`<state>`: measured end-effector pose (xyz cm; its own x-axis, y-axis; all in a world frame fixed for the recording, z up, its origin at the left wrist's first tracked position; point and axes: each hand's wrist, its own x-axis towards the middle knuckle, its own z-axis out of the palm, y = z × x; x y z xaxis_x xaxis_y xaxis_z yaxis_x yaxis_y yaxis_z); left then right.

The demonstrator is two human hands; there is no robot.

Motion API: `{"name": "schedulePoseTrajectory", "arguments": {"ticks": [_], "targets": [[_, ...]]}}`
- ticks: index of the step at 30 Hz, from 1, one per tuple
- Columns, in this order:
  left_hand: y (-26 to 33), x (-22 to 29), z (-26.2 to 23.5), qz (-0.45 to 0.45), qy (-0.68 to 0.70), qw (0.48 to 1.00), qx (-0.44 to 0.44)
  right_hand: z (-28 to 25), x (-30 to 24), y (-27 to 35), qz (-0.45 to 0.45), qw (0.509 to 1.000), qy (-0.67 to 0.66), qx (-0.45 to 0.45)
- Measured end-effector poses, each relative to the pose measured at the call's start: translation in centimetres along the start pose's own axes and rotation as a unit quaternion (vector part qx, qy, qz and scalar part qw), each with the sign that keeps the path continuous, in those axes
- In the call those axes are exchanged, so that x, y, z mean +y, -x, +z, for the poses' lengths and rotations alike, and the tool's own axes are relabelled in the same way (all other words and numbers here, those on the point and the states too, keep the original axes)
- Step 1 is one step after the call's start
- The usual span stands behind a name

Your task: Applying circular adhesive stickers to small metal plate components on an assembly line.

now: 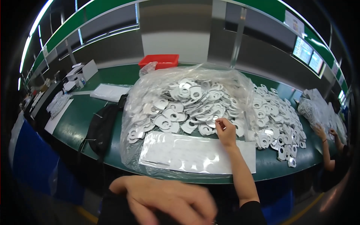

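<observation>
Clearly, the right hand (226, 133) is the nearer of the two to the heap of pale, flat pieces with round holes (202, 98), its fingertips at the heap's near edge, with most of the pieces lying between ten and twelve o'clock from them. Its fingers are curled with the thumb close to the forefinger; whether a piece is pinched there, I cannot tell. The left hand (168, 198) sits well apart at seven o'clock, low and close to the camera, blurred, fingers loosely bent; its palm is hidden, so its grip cannot be told either. Between the hands lie glossy whitish sheets (195, 153), their long axis running roughly from nine to three o'clock, crossways to the right forearm.

The heap rests in a wide-mouthed clear plastic bag (131, 88) spread over the green table (62, 131). Outside it, at three o'clock, a second heap of similar pieces (280, 122) lies on the tabletop. At eleven o'clock, behind the bag, stands a red bin (167, 65); what it contains cannot be made out.
</observation>
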<state>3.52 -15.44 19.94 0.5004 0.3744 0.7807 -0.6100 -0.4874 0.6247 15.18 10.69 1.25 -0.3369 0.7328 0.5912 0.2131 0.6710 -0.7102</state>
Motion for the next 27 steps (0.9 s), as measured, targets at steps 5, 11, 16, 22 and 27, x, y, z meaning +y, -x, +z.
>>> {"name": "schedulePoseTrajectory", "arguments": {"ticks": [5,11,16,22,27], "targets": [[-2.8,-5.2,3.0,0.449,-0.213,0.853,0.160,-0.5,-0.2,0.1,0.014,1.000,0.016,-0.015],[-0.3,-4.3,4.0,0.303,-0.349,0.852,0.247,-0.4,-0.4,-0.1,0.032,0.999,0.011,-0.025],[0.7,-2.4,4.7,0.130,-0.701,0.633,0.301,-0.3,-0.5,0.2,0.040,0.998,0.029,-0.045],[9.3,-3.3,-7.6,-0.103,-0.783,0.574,0.217,-0.5,0.4,0.5,0.048,0.996,0.045,-0.056],[23.9,-0.5,-18.4,-0.334,-0.819,0.241,0.399,0.4,-0.6,0.2,0.046,0.997,0.022,-0.056]]}}
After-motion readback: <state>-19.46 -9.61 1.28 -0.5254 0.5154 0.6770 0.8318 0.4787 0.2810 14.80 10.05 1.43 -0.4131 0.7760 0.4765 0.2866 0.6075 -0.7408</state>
